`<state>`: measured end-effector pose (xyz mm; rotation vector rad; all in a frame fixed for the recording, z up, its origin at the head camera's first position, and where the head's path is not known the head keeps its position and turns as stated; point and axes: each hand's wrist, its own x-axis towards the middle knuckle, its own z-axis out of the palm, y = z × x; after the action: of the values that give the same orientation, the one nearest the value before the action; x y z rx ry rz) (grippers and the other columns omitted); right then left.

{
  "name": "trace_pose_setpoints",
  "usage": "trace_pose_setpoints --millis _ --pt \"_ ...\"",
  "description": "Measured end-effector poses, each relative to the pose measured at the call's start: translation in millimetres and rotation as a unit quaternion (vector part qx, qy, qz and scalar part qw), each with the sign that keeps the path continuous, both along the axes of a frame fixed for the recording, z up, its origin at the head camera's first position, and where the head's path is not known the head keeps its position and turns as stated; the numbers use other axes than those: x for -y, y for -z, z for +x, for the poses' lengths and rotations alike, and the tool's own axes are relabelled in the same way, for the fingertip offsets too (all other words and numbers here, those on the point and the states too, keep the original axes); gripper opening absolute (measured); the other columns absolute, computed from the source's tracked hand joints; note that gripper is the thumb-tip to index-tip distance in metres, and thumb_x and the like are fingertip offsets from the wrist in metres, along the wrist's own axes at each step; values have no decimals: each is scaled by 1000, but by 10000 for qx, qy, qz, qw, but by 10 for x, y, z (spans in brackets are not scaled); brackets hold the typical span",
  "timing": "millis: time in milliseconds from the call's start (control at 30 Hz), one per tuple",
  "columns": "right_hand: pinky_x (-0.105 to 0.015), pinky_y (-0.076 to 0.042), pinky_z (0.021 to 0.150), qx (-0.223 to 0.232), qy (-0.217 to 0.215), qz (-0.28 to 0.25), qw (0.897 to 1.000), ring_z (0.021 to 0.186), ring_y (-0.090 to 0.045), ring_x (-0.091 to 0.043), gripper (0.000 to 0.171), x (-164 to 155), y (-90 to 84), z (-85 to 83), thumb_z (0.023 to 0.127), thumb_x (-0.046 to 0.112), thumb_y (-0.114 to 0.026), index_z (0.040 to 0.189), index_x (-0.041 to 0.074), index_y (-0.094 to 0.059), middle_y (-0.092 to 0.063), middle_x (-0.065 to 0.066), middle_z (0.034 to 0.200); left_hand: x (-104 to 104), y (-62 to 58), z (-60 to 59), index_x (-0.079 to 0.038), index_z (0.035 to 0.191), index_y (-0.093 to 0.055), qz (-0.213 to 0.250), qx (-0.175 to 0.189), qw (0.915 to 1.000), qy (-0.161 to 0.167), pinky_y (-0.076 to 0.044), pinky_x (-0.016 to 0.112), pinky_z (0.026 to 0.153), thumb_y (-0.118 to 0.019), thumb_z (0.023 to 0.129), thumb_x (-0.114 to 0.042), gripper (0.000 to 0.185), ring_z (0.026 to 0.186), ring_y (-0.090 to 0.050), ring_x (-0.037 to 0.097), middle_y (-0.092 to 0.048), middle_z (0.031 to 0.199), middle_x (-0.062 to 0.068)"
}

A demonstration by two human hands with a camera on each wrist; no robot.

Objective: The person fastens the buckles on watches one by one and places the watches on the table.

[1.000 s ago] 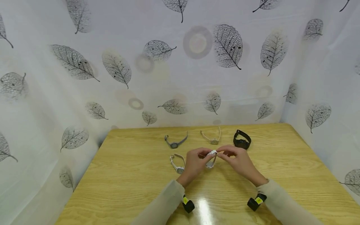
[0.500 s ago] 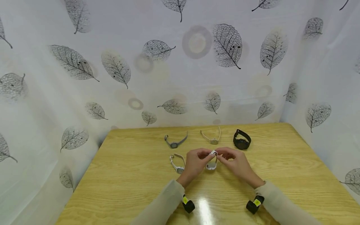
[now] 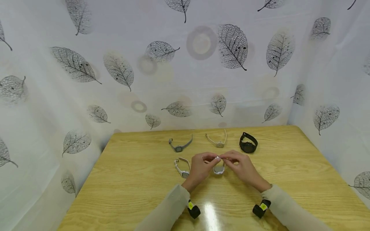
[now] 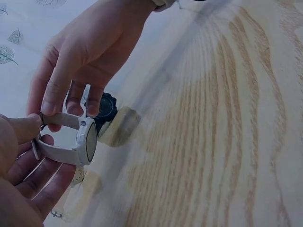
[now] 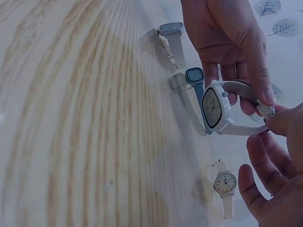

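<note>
Hands meet over the middle of the tabletop (image 3: 138, 179) in the head view: my left hand (image 3: 199, 168) and right hand (image 3: 244, 168) both pinch the strap ends of a white watch (image 3: 218, 169), whose case hangs just below the fingertips, clear of the wood as far as I can tell. Along the far edge lie a grey watch (image 3: 180, 146), a beige watch (image 3: 218, 141) and a black watch (image 3: 248, 144); another white-strapped watch (image 3: 182, 168) sits just left of my left hand. From the left wrist camera, the white watch (image 4: 75, 142) forms a loop, its dial turned toward the near-right part of the tabletop, while my right hand (image 4: 85, 52) has thumb and forefinger closed on the upper strap and my left hand (image 4: 19, 161) curls round the lower one. From the right wrist camera, the white watch (image 5: 222, 109) shows its oval face edge-on toward the wood, long axis of the straps running between the two hands, buckle pinched where the fingers meet. I judge that closing the clasp well calls for keeping both strap ends level and feeding the tip squarely into the buckle, without twisting the band.
</note>
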<state>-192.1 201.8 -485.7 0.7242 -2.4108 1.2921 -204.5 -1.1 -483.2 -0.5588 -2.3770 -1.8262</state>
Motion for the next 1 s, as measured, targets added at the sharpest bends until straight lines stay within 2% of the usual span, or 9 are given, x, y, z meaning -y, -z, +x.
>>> trace_pose_setpoints --millis 100,267,400,533,633,733,900,1000 --pt "-29 -60 78 145 11 -22 9999 94 -68 -11 23 -6 -11 -5 100 10 -69 120 18 -77 -73 6 112 -4 -3 -28 -13 103 -81 120 257 9996 14 -60 27 67 -79 93 -26 17 78 -71 13 -78 91 0" --pt "-31 -60 76 615 49 -97 9980 89 -71 -18 30 -50 -32 -9 103 20 -65 132 18 -70 -74 1 117 -3 -20 -108 -10 104 -80 668 940 9933 111 -63 34 64 -78 94 -23 17 75 -73 28 -76 96 16" --pt "-36 -61 74 905 -133 -251 9955 87 -73 -22 34 -86 -34 -4 104 19 -64 137 16 -67 -73 -7 122 -4 -40 -166 -7 105 -80 998 1387 9853 32 -63 35 65 -77 95 -23 19 73 -72 25 -76 100 20" --pt "-36 -62 75 947 -411 -359 9940 88 -74 -21 35 -98 -9 -1 103 15 -65 137 12 -66 -70 -14 128 -14 -55 -192 -7 105 -79 1142 1741 9781 -22 -63 38 66 -77 95 -24 21 71 -72 20 -77 98 16" --pt "-33 -62 75 976 -546 -417 9928 90 -74 -20 37 -102 -1 3 102 11 -66 138 7 -65 -68 -18 131 -21 -60 -194 -7 106 -79 1146 1884 9754 0 -63 38 67 -78 94 -25 21 72 -73 20 -77 94 11" --pt "-31 -61 80 1212 -730 -494 9887 96 -74 -21 42 -108 -15 10 100 9 -68 141 4 -62 -63 -21 136 -20 -59 -192 -6 106 -79 1128 1937 9745 42 -63 39 68 -77 95 -25 22 75 -74 25 -77 94 10" --pt "-33 -60 85 1784 -1047 -725 9757 104 -71 -28 53 -118 -50 9 95 5 -73 145 0 -56 -55 -26 144 -7 -44 -208 -5 107 -79 1197 2035 9716 135 -63 39 69 -76 96 -25 23 79 -75 31 -77 97 13" --pt "-33 -61 84 1881 -1019 -766 9738 103 -71 -26 54 -129 -47 -5 95 5 -73 145 -2 -54 -56 -27 140 7 -31 -225 -1 109 -78 1380 2074 9682 242 -63 39 72 -76 96 -21 24 82 -76 30 -76 100 18"
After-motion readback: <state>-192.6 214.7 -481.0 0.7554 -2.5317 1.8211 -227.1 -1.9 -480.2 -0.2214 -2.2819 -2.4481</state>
